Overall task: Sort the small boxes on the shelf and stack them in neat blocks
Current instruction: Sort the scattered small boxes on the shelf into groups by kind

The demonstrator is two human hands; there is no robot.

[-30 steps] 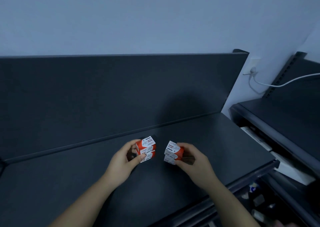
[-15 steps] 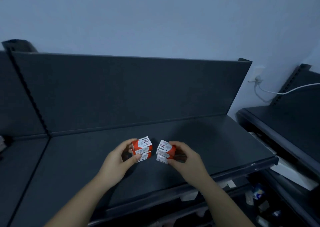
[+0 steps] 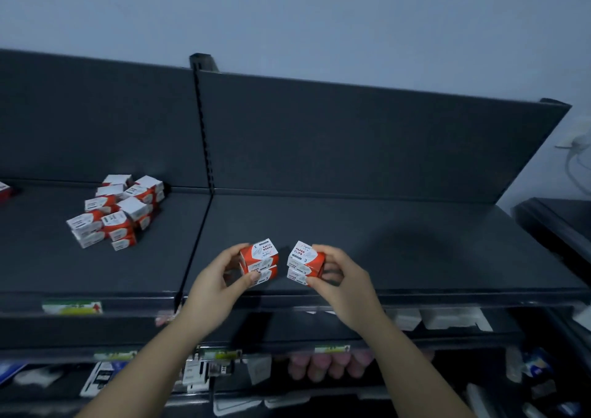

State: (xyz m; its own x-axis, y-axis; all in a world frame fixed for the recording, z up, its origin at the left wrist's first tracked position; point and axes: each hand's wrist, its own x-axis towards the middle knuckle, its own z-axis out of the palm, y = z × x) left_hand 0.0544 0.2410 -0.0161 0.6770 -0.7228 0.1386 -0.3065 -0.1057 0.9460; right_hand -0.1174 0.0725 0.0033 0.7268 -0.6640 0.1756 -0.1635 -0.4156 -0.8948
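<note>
Over the front of the dark grey metal shelf, 6 o'clock: two little stacks side by side, a clear gap between them; whether they touch the deck, I cannot tell.
Left hand: thumb and fingers wrapped round a two-high stack of red-and-white cardboard paper-clip boxes.
Right hand: same story, pinching its own two-high red-and-white pair, at 3 o'clock of the first.
Loose stock: jumbled heap of matching small boxes at 10 o'clock on the neighbouring bay, well apart.
Step in hand, my read: joining the two pairs into one block.
Doing it well: turn the printed faces one way, keep each pair pinched so nothing slides, bring the sides flush, set down flat before letting go.
Since half a second ago: view has swung left, so the heap and the slotted upright post are in shot now; both grips unchanged, gap a touch wider.
</note>
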